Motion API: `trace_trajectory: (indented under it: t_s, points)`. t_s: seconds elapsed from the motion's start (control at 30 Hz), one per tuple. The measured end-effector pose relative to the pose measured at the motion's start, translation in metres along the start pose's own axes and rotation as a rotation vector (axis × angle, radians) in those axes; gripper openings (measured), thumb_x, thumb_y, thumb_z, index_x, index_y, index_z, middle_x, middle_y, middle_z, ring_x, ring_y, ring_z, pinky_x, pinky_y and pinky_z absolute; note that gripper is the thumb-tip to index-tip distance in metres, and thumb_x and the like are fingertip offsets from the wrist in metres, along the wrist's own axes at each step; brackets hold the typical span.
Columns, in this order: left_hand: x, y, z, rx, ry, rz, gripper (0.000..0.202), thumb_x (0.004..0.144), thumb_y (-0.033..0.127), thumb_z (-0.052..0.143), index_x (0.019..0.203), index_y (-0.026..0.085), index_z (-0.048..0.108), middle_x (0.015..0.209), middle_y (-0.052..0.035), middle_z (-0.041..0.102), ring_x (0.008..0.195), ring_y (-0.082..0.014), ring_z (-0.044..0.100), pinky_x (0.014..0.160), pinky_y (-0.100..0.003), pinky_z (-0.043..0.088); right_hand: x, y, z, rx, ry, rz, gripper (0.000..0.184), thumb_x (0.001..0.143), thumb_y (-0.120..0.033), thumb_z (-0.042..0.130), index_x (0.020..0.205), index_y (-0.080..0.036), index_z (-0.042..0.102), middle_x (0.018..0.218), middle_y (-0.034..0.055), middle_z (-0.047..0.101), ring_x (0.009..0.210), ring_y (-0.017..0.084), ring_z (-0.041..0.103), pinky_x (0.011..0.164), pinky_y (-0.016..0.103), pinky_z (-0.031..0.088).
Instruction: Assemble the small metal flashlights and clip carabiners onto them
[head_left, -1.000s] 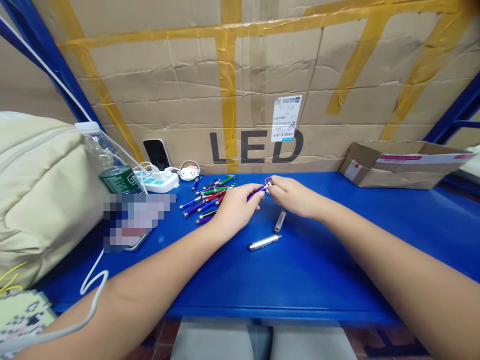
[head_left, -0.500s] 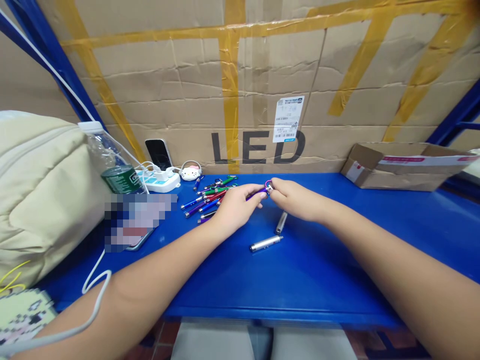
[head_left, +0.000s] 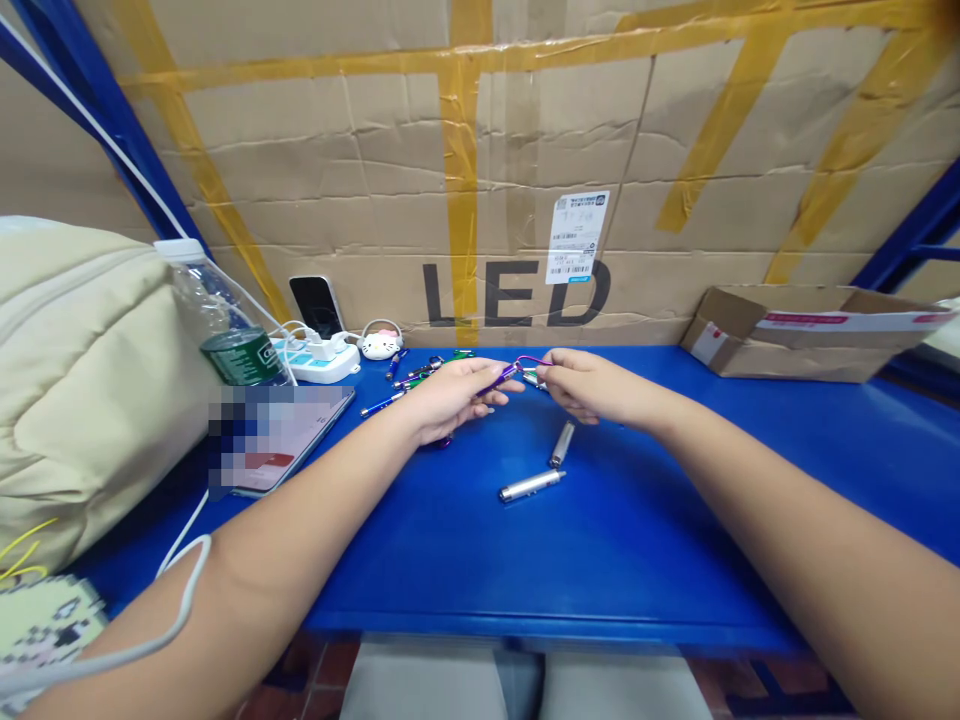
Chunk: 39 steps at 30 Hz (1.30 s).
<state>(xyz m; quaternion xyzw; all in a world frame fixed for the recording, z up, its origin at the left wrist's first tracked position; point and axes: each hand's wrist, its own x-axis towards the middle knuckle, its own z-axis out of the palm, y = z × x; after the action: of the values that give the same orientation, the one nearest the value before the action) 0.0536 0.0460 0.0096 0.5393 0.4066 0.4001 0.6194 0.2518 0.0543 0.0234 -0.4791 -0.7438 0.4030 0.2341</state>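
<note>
My left hand (head_left: 450, 395) pinches a small purple pen-shaped torch (head_left: 501, 378) by its body above the blue tabletop (head_left: 570, 540). At the torch's ring end, my right hand (head_left: 589, 385) is closed on the ring. A pile of several coloured torches (head_left: 405, 378) lies just behind my left hand, partly hidden by it. Two silver torches lie in front of my hands: one (head_left: 561, 443) near my right wrist, another (head_left: 531, 485) closer to me.
A phone (head_left: 289, 440) lies flat at the left beside a water bottle (head_left: 225, 325) and a cream bag (head_left: 82, 380). A power strip (head_left: 319, 357), a second phone and a small white charm stand at the back. An open cardboard box (head_left: 810, 330) sits at the right.
Both hands have lifted the purple torch slightly and shifted it a little to the left. My left forearm now covers more of the coloured pile.
</note>
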Motion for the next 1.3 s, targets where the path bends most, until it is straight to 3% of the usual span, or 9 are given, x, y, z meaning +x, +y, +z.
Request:
trace_trajectory:
  t_s: [0.13,0.27,0.37,0.57,0.83,0.97,1.03,1.17,1.3]
  points:
    - [0.0,0.004,-0.007,0.104,0.087,0.006,0.02,0.091,0.023,0.053,0.105,0.016,0.065,0.116,-0.0116,0.067,0.079,-0.01,0.064,0.054,-0.018,0.044,0.004,0.007,-0.013,-0.309,0.134,0.01,0.019,0.091,-0.038,0.041,0.085,-0.022,0.047,0.063,-0.002,0.055,0.048,0.012,0.049,0.048,0.024,0.037]
    - [0.005,0.004,-0.022,0.753,0.297,0.311,0.027,0.085,0.016,0.055,0.111,0.018,0.064,0.116,-0.009,0.067,0.106,-0.02,0.062,0.089,-0.033,0.049,0.008,0.019,-0.035,-0.695,0.258,0.021,0.021,0.087,-0.036,0.046,0.087,-0.019,0.058,0.094,0.0092,0.067,0.081,0.02,0.061,0.066,0.028,0.042]
    - [0.01,0.0,-0.037,1.15,0.366,0.454,0.031,0.082,0.012,0.054,0.11,0.017,0.065,0.116,-0.0078,0.067,0.112,-0.0231,0.059,0.103,-0.037,0.042,0.01,0.032,-0.052,-0.819,0.209,0.131,0.026,0.086,-0.039,0.046,0.084,-0.017,0.061,0.097,0.0126,0.068,0.083,0.023,0.062,0.066,0.03,0.043]
    - [0.01,0.001,-0.04,1.359,0.427,0.477,0.033,0.084,0.017,0.051,0.116,0.016,0.062,0.119,-0.0105,0.065,0.114,-0.0251,0.057,0.102,-0.04,0.042,0.004,0.048,-0.068,-0.781,-0.018,0.457,0.026,0.079,-0.045,0.058,0.078,-0.019,0.063,0.079,0.0103,0.068,0.061,0.021,0.06,0.052,0.031,0.045]
    - [-0.015,0.002,0.016,1.35,-0.027,0.61,0.027,0.092,0.029,0.045,0.101,0.019,0.068,0.105,-0.0069,0.07,0.1,-0.0223,0.061,0.091,-0.035,0.044,-0.003,0.045,-0.072,-0.65,-0.033,0.477,0.018,0.082,-0.031,0.056,0.071,-0.017,0.06,0.074,0.0082,0.064,0.06,0.017,0.058,0.054,0.03,0.049]
    - [-0.03,0.0,0.037,1.329,-0.177,0.44,0.039,0.081,0.055,0.059,0.096,0.02,0.067,0.094,-0.0057,0.068,0.081,-0.0207,0.061,0.065,-0.028,0.043,-0.008,0.041,-0.076,-0.682,-0.055,0.456,0.031,0.08,-0.047,0.06,0.072,-0.017,0.061,0.076,0.0086,0.065,0.058,0.018,0.059,0.052,0.032,0.048]
    - [-0.034,-0.001,0.04,1.37,-0.253,0.368,0.039,0.075,0.056,0.065,0.092,0.02,0.067,0.09,-0.0046,0.066,0.076,-0.0199,0.059,0.058,-0.027,0.038,-0.01,0.038,-0.074,-0.68,-0.101,0.474,0.035,0.078,-0.052,0.061,0.077,-0.017,0.062,0.077,0.0081,0.065,0.059,0.017,0.059,0.053,0.031,0.049]
    - [-0.033,-0.003,0.036,1.411,-0.286,0.317,0.022,0.084,0.041,0.058,0.083,0.02,0.064,0.083,-0.0032,0.063,0.071,-0.0171,0.056,0.058,-0.026,0.035,-0.01,0.031,-0.062,-0.715,-0.175,0.484,0.028,0.081,-0.044,0.06,0.084,-0.016,0.063,0.075,0.0056,0.063,0.055,0.014,0.055,0.052,0.028,0.048]
    - [-0.031,-0.003,0.035,1.411,-0.255,0.292,0.023,0.088,0.039,0.051,0.084,0.019,0.063,0.083,-0.0032,0.064,0.071,-0.0169,0.056,0.06,-0.026,0.037,-0.007,0.025,-0.055,-0.732,-0.22,0.468,0.027,0.082,-0.04,0.059,0.087,-0.014,0.063,0.077,0.0057,0.063,0.058,0.013,0.057,0.053,0.026,0.048]
